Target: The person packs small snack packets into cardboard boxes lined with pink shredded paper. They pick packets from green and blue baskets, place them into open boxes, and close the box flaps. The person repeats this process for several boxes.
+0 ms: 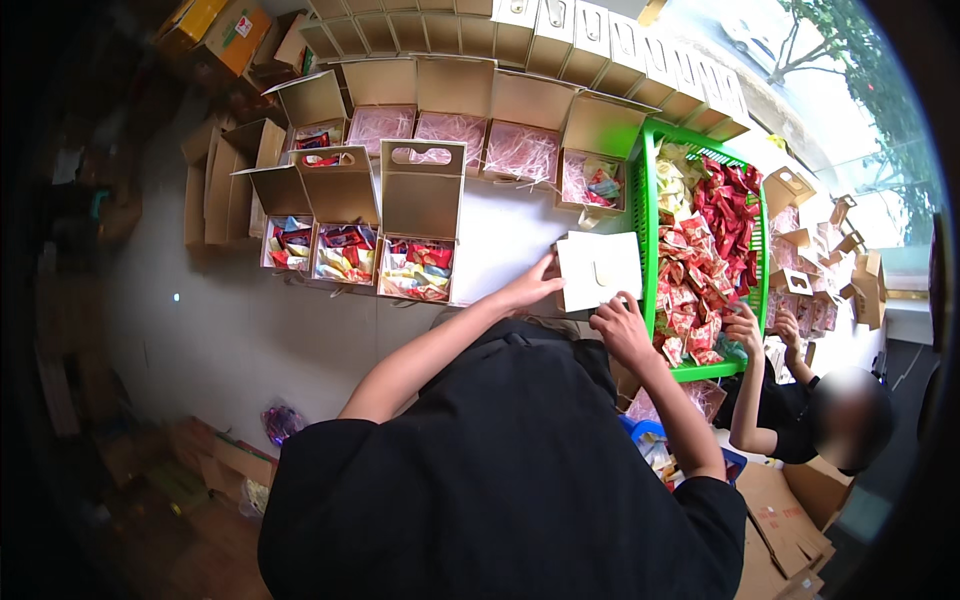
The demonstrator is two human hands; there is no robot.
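Note:
A white cardboard gift box (611,262) stands before me with its lid down; an oval handle slot shows in the lid. My left hand (534,285) grips the box's left side, thumb at the near edge. At the near right corner is my right hand (624,330), fingers bent against the lid's front edge; whether they pinch anything is hidden. Left of it stands an open gift box (416,270) filled with wrapped snacks. Just to the right, a green plastic basket (646,225) holds red packets (682,277) and pale yellow packets (673,180).
Behind are several open boxes lined with pink shredded paper (521,150), then a row of upright boxes (622,49). A co-worker's hand (742,330) reaches over the basket's right side. A blue basket (645,429) sits near my right elbow. Brown cartons (232,180) stand left.

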